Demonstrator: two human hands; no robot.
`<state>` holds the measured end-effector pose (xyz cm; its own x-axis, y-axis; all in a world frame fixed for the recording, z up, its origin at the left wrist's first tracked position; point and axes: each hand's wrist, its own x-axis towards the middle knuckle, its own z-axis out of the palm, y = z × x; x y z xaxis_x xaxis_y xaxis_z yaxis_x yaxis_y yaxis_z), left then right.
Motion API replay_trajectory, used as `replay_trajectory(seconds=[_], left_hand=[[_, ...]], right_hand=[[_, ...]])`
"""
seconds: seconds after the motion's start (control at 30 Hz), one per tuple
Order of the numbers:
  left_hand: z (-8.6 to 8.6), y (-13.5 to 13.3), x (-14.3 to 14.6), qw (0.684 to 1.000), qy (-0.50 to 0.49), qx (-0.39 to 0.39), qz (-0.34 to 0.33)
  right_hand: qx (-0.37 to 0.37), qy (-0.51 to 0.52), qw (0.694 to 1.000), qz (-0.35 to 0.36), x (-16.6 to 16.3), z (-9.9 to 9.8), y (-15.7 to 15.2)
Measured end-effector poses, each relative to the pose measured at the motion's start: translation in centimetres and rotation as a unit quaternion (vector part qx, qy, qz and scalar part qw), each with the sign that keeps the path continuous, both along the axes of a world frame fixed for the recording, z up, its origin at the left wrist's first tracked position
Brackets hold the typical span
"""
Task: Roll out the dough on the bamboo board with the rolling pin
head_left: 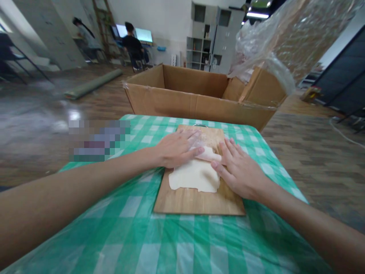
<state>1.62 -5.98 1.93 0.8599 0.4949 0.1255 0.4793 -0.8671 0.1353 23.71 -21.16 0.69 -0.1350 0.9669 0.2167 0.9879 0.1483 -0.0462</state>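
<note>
One thin, pale sheet of dough (195, 177) lies flat in the middle of a wooden board (199, 203). It looks soft, light and limp, likely to stretch or tear if lifted by one corner; its uneven near edge, at six o'clock, seems the weakest part. Broad, flat support under both sides would suit it best. Along its twelve o'clock edge sits a pale roll (210, 154), better handled by its two ends; whether it is a rolling pin or rolled-up dough, I cannot tell.

The left hand (177, 149) lies palm down at eleven o'clock, fingers stretched forward, thumb apart and reaching over the roll. The right hand (242, 171) lies at two o'clock, spread flat by the roll's other end, thumb out over the dough. Neither pinches anything; how hard they press, I cannot tell.

Under the board is a green checked tablecloth (176, 243). Past it, at twelve o'clock, stands a large cardboard box (182, 104).
</note>
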Motion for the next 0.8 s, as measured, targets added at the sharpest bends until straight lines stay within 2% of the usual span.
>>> replay_trajectory(seconds=[0.23,0.4,0.53,0.7,0.8], left_hand=[[-0.2,4.5,3.4,0.999,0.03,-0.024,0.029],[-0.2,7.0,5.2,0.996,0.021,-0.049,0.068],[-0.8,8.6,5.9,0.998,-0.006,-0.019,0.063],[-1.4,9.0,6.0,0.994,-0.088,0.033,0.062],[-0.9,8.0,5.5,0.979,-0.171,0.033,0.103]], right_hand=[[-0.031,-0.018,0.999,-0.009,3.3,0.0,5.4],[-0.038,-0.087,0.994,0.056,5.5,-0.7,8.1],[-0.042,-0.078,0.994,0.061,6.7,-1.2,9.8],[-0.023,-0.058,0.997,0.047,6.8,-0.8,10.8],[-0.021,-0.078,0.996,0.038,6.0,-0.2,9.9]])
